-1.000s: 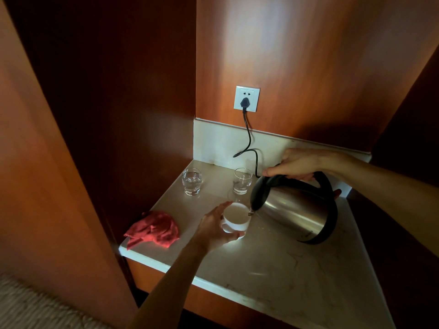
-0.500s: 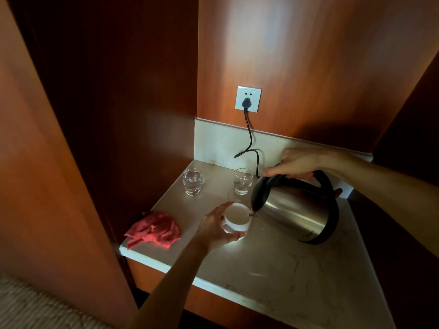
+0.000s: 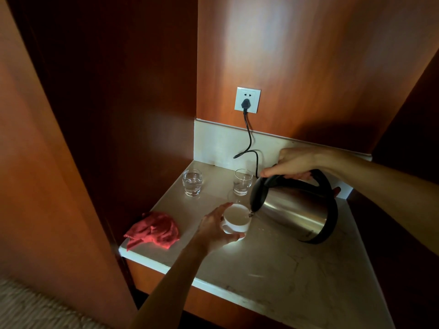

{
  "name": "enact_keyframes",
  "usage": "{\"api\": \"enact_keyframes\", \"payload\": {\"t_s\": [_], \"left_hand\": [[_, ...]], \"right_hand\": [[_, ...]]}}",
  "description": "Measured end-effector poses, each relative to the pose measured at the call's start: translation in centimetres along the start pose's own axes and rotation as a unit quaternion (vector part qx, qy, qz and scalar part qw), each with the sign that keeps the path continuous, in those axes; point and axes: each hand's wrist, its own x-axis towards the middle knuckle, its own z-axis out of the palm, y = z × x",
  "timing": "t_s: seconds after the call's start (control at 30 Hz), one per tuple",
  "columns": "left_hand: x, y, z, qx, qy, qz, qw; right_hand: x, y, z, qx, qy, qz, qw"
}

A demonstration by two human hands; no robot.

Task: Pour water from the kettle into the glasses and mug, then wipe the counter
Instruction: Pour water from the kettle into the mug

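Note:
My right hand (image 3: 294, 163) grips the black handle of a steel kettle (image 3: 297, 210), which is tilted left with its spout over a white mug (image 3: 237, 218). My left hand (image 3: 213, 230) wraps around the mug's near side and steadies it on the pale counter (image 3: 285, 269). Two short glasses stand behind: the left glass (image 3: 192, 182) holds water, the right glass (image 3: 242, 182) is close to the kettle's lid and shows a little water. A crumpled red cloth (image 3: 153, 230) lies at the counter's front left corner.
A black cord (image 3: 249, 141) runs from a plug in the white wall socket (image 3: 247, 99) down to the counter behind the kettle. Wooden panels wall in the counter on the left, back and right. Carpet (image 3: 35, 307) shows at the lower left.
Almost nothing has moved; both hands hold the same pose with the kettle tilted over the mug.

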Motion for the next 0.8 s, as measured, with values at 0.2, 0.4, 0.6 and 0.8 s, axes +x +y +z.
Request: {"api": "enact_keyframes", "payload": {"t_s": [0.2,0.4,0.6,0.8], "left_hand": [[-0.07,-0.08,0.00,0.006,0.001,-0.006,1.000],[-0.01,-0.15,0.04,0.007,0.006,-0.002,1.000],[-0.03,-0.06,0.01,0.012,0.005,0.003,1.000],[-0.07,-0.01,-0.05,0.009,0.007,0.011,1.000]], "right_hand": [[0.04,-0.11,0.03,-0.002,-0.005,-0.004,1.000],[0.16,-0.30,-0.08,-0.016,-0.003,0.002,1.000],[0.10,-0.71,-0.24,-0.028,-0.005,0.005,1.000],[0.21,-1.01,-0.29,-0.031,-0.011,0.006,0.999]]}}
